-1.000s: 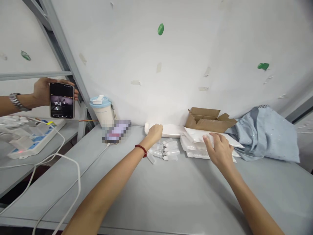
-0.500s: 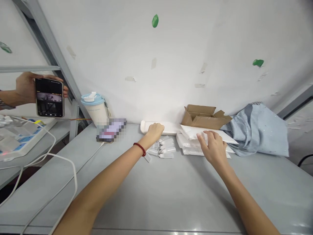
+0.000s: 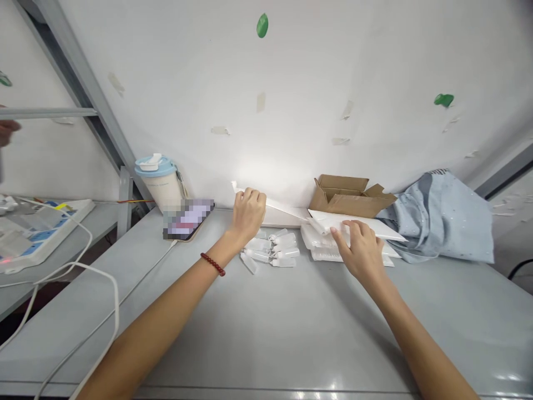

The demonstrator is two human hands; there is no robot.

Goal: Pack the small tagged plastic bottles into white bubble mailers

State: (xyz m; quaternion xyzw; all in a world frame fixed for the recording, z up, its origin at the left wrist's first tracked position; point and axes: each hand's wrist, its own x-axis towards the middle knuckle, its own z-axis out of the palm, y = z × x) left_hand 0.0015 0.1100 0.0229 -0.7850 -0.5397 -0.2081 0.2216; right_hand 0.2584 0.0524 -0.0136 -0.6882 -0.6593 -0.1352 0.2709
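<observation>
Left hand (image 3: 249,212) clamped on thin white piece (image 3: 284,208); left end raised, tilted, other end low beside packet stack (image 3: 333,256). Lid or liner: cannot tell. Long white box (image 3: 286,219) lies along wall (image 3: 291,66) at back of table (image 3: 266,333). Lifting looks partway done; piece not fully clear of box. Right hand (image 3: 361,247) fingers apart, resting on top packet (image 3: 381,230), no firm grip evident. Small bottles (image 3: 285,254) loose in 1 cluster, outside any container. Cardboard box (image 3: 358,205) already open, inside mostly hidden.
</observation>
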